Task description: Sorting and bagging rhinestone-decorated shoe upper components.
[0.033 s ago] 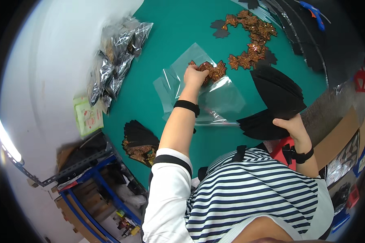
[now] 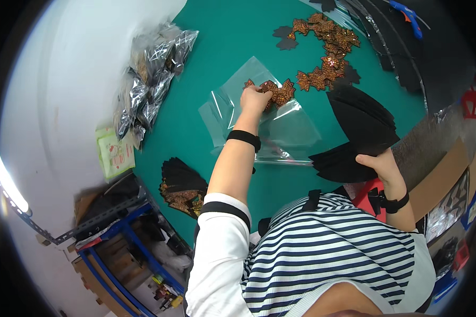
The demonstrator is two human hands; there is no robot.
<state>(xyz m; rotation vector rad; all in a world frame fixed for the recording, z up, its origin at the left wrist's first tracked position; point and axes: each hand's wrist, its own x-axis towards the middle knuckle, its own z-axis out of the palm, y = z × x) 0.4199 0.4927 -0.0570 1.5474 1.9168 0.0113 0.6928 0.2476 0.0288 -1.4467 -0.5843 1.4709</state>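
Head view, sole item: left hand (image 2: pixel 254 98), thumb and fingers drawn together at a sequinned bow (image 2: pixel 283 94), copper-coloured; whether they also pinch the film beneath cannot be told. Bow: over the clear bags (image 2: pixel 288 129), which lie overlapping on the green table (image 2: pixel 225 42), near its middle. Right hand (image 2: pixel 384 165): thumb laid over a stack of black pieces (image 2: pixel 360 119), spread in two fans and held at their meeting point; fingers hidden beneath. Further bows (image 2: pixel 330 53), copper, in a curved heap toward the far right, with black cut-outs (image 2: pixel 286 38) beside them. Near the table's left edge, a fanned pile (image 2: pixel 182 182), black with copper sequins. At the upper left, shiny filled bags (image 2: pixel 150 79); just below, a green-and-white packet (image 2: pixel 115 152). At the upper right, a blue glue gun (image 2: pixel 409 17). Lower left, a blue-framed rack (image 2: pixel 129 232). One black band (image 2: pixel 243 138) on the left wrist.
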